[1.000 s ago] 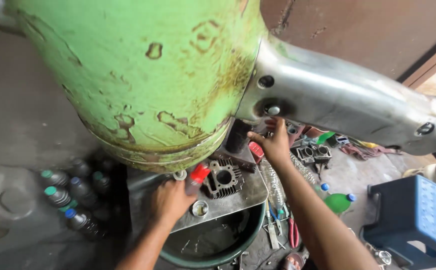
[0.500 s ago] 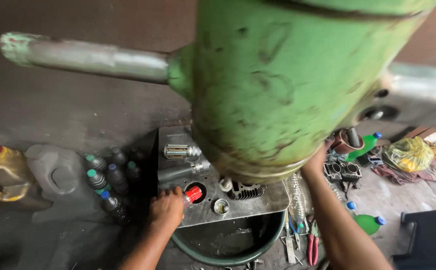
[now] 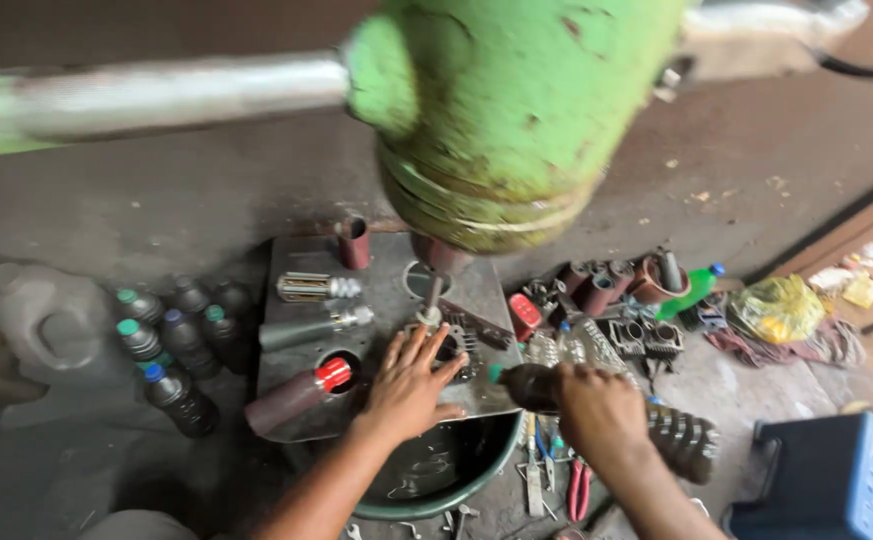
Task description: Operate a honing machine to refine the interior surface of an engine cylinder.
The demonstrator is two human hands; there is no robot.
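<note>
My left hand lies flat, fingers spread, on a finned metal engine cylinder that sits on a grey metal plate. My right hand grips a dark bottle with a green cap, held on its side and pointing toward the cylinder. A large green machine body with a grey handle bar hangs above, hiding the far end of the plate. A maroon bottle with a red cap lies on the plate's near left.
A green basin sits under the plate. Several dark bottles and a grey jug stand left. Engine parts, a green bottle, a yellow bag and pliers lie right. A blue stool stands at the lower right.
The view has swung down and left. My left hand moved from the red-capped bottle onto the cylinder. My right hand came down from the machine and now holds the dark bottle.
</note>
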